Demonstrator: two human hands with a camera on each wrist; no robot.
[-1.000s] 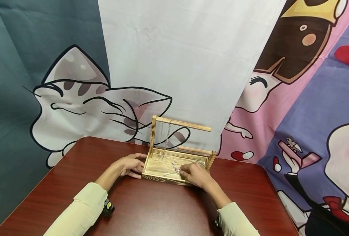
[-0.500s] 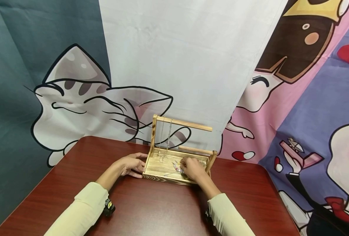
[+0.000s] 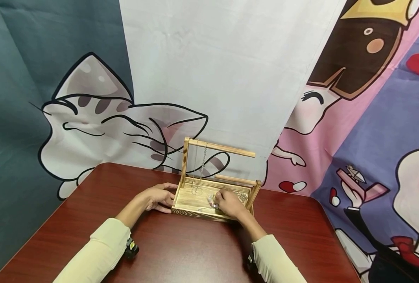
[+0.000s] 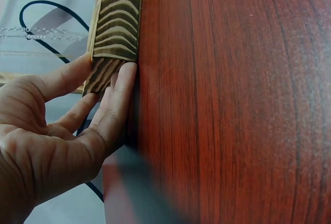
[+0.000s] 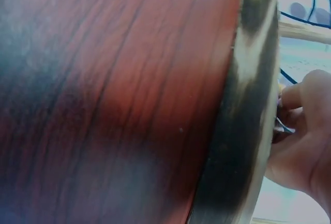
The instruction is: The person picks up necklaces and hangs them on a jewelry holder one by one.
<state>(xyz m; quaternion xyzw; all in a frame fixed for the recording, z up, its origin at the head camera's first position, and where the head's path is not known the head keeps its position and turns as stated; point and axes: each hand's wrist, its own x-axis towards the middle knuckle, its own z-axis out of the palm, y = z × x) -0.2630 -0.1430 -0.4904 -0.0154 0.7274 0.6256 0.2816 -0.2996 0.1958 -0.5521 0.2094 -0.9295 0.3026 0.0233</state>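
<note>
A wooden jewelry stand (image 3: 181,213) has a shallow tray, a tall left post with a crossbar, and a lower bar at the right. My left hand (image 3: 157,197) holds the tray's left end; in the left wrist view its thumb (image 4: 75,76) touches the rim and the fingers lie against the end wall. Inside the tray, my right hand (image 3: 231,203) has curled fingers pinching at a colourful beaded bracelet (image 3: 210,201). A small shiny piece (image 5: 283,125) shows by those fingers in the right wrist view; the grip itself is partly hidden.
Chain necklaces (image 3: 204,157) hang from the crossbar (image 3: 227,148), with a ring-shaped pendant (image 3: 196,190) low over the tray. More chain (image 3: 242,196) lies at the tray's right end. The stand is on a reddish-brown table (image 3: 181,243) before a printed cloth backdrop (image 3: 230,78).
My right hand first shifts slightly up and away over the tray, its fingers curling more, then comes back a little toward the bracelet. My left hand stays at the tray's left end.
</note>
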